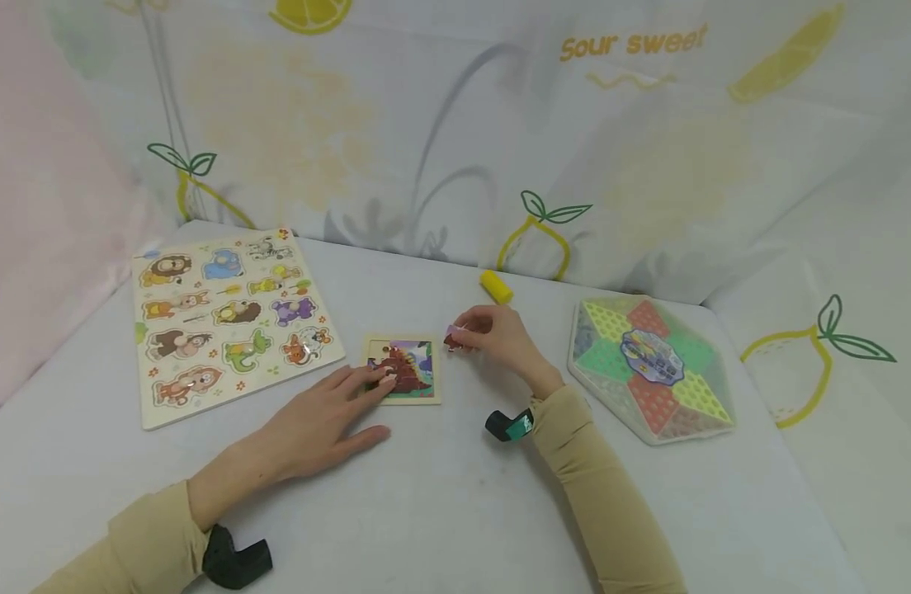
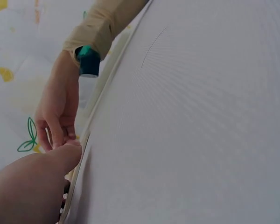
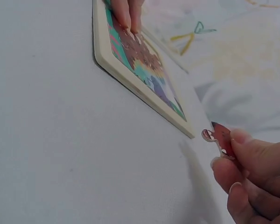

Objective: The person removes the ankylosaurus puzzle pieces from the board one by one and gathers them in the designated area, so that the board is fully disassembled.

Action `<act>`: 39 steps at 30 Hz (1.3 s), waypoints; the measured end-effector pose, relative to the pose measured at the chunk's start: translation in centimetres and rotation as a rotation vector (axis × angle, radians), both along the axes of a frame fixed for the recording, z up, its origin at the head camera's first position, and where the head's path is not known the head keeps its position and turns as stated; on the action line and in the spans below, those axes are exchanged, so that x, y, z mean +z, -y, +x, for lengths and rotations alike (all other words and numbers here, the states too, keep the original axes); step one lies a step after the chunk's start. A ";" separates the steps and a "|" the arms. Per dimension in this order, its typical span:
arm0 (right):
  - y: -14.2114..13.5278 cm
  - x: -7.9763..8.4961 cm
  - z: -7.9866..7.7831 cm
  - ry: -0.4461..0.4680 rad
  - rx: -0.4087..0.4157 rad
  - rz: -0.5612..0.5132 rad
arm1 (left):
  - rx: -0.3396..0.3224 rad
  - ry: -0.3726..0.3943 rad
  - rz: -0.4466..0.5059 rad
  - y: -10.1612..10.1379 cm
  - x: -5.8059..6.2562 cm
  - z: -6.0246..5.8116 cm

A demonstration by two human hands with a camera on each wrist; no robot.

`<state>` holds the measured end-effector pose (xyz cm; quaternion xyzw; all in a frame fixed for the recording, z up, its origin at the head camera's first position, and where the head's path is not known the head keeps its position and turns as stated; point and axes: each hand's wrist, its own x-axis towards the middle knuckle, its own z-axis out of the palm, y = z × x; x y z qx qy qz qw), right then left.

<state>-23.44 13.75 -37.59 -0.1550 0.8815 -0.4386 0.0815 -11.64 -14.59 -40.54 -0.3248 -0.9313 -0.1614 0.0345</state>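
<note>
A small wooden jigsaw puzzle (image 1: 437, 373) with a brown dinosaur picture lies flat on the table. My left hand (image 1: 307, 429) rests over its left part, fingers extended and fingertips touching the picture, with the thumb spread off on the table side. Right of the puzzle, my right hand (image 1: 503, 340) pinches a jigsaw piece (image 3: 225, 140) between thumb and fingers. That piece is reddish brown with a rounded knob, and it is held above the table, apart from the wooden frame. The left wrist view shows the left hand (image 2: 32, 186) close up, hiding most of the puzzle.
A large animal peg board (image 1: 236, 330) lies at the left. To the right sits a hexagonal board game (image 1: 652, 367) in clear packaging. A yellow cylinder (image 1: 496, 287) lies behind the right hand, near the table's back edge, in front of a lemon-print curtain (image 1: 455, 124).
</note>
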 end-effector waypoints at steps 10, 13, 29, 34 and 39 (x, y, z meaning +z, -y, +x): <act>-0.6 0.5 0.1 0.008 0.006 0.153 | 0.011 0.104 0.044 0.0 0.1 0.2; -0.7 0.3 0.0 0.009 0.006 0.166 | 0.022 0.106 0.046 0.0 0.2 0.3; -0.5 0.0 0.0 -0.073 0.049 0.300 | -0.012 0.092 0.043 0.1 -0.1 0.1; -0.3 -0.3 0.1 -0.101 0.068 0.344 | -0.009 0.117 0.046 0.2 -0.1 0.1; -0.1 -0.6 0.1 -0.156 0.087 0.379 | -0.011 0.126 0.052 0.2 0.0 0.1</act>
